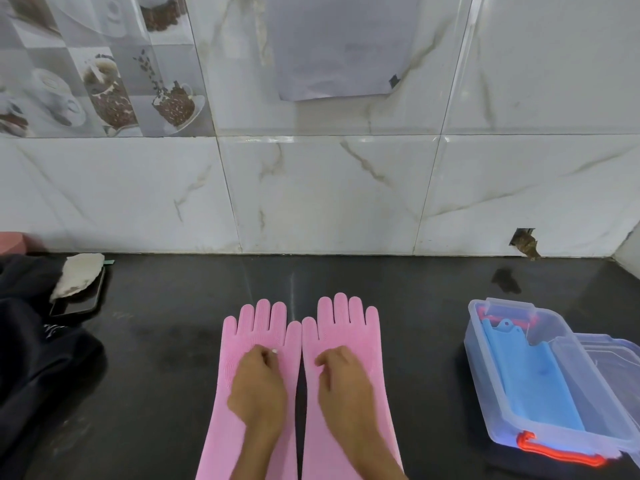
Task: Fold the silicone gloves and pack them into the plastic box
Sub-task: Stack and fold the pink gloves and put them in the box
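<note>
Pink gloves flat, beside open box

light: bright, even | glare: glossy wall tiles | edges: wide-angle bowing | focus: slightly soft
</note>
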A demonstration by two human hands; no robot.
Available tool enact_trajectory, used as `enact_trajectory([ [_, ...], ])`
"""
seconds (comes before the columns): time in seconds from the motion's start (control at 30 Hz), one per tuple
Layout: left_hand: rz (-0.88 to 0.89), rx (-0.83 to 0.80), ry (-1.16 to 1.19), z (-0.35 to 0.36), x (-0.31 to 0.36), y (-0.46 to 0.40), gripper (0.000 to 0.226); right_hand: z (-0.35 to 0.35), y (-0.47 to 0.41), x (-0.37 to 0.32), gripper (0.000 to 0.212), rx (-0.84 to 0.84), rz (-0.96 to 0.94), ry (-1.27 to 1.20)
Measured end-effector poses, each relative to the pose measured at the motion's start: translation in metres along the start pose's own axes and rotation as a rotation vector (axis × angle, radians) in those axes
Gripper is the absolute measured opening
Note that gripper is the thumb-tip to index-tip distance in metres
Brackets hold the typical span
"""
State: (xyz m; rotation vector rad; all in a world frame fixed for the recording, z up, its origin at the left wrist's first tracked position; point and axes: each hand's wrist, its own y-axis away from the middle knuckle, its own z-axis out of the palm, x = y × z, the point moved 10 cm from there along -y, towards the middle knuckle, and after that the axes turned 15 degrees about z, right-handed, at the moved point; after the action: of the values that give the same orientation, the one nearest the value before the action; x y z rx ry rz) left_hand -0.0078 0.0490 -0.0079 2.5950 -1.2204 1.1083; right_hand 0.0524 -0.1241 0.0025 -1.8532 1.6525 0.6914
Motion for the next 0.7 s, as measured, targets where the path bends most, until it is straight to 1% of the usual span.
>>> enact_trajectory([
  [0.07,-0.075,-0.005,-0.084,-0.014,-0.023,-0.008,0.022,0.029,0.011,-0.017,0.021,-0.112,-0.012,0.098],
  [0.13,-0.174,-0.09,-0.158,-0.019,-0.045,-0.011,0.035,0.049,0.016,-0.025,0.025,-0.16,-0.005,0.253],
  [0.23,-0.254,-0.16,-0.186,-0.018,-0.059,-0.009,0.047,0.063,0.011,-0.028,0.026,-0.161,0.063,0.38],
  [0.3,-0.265,-0.191,-0.174,-0.015,-0.061,-0.01,0.047,0.068,0.004,-0.03,0.022,-0.165,0.104,0.396],
  [0.4,-0.221,-0.176,-0.066,-0.011,-0.063,-0.017,0.038,0.068,-0.006,-0.031,0.02,-0.175,0.172,0.322],
  [0.5,-0.143,-0.147,-0.003,-0.011,-0.062,-0.023,0.031,0.069,-0.013,-0.028,0.023,-0.201,0.218,0.267],
  [0.63,-0.037,-0.134,-0.012,-0.011,-0.052,-0.025,0.028,0.075,-0.016,-0.029,0.016,-0.235,0.214,0.274],
  [0.7,0.006,-0.124,0.036,-0.011,-0.048,-0.027,0.025,0.078,-0.017,-0.034,0.017,-0.249,0.18,0.279],
])
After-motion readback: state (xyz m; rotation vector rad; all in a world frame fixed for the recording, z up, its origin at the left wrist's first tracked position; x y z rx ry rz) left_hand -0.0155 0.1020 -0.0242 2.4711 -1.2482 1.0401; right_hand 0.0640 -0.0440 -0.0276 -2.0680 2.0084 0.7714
